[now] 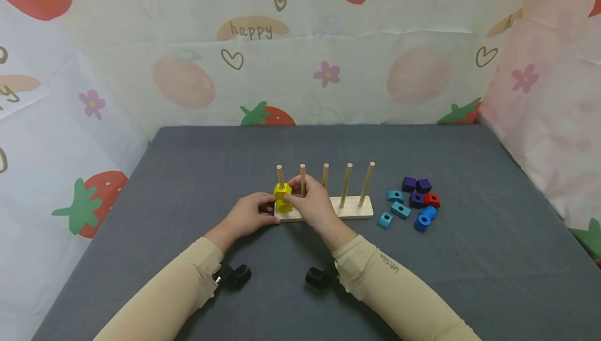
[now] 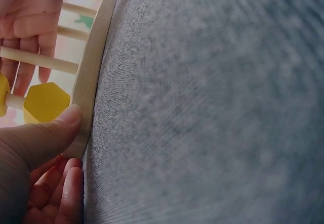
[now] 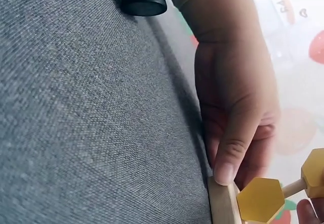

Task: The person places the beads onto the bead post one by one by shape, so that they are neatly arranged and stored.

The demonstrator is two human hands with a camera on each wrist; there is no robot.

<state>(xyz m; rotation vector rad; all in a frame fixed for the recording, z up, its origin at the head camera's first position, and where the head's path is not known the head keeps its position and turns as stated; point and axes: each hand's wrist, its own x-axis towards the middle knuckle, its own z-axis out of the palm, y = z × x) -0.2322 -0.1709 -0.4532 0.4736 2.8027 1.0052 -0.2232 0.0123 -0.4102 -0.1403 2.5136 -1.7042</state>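
Observation:
A wooden peg stand with several upright pegs lies on the grey cloth. My left hand grips the left end of its base, thumb on the front edge as the left wrist view shows. One yellow hexagonal block sits low on the leftmost peg, against the base. Higher on that same peg is a second yellow hexagonal block, with bare peg between the two. My right hand pinches this upper block from the right, reaching around the second peg. Its other fingers extend behind the pegs.
Right of the stand lie loose blocks: several purple blocks, a red block, blue cylinders and light-blue pieces. Black wrist camera mounts hang below both wrists. Printed cloth walls border the table.

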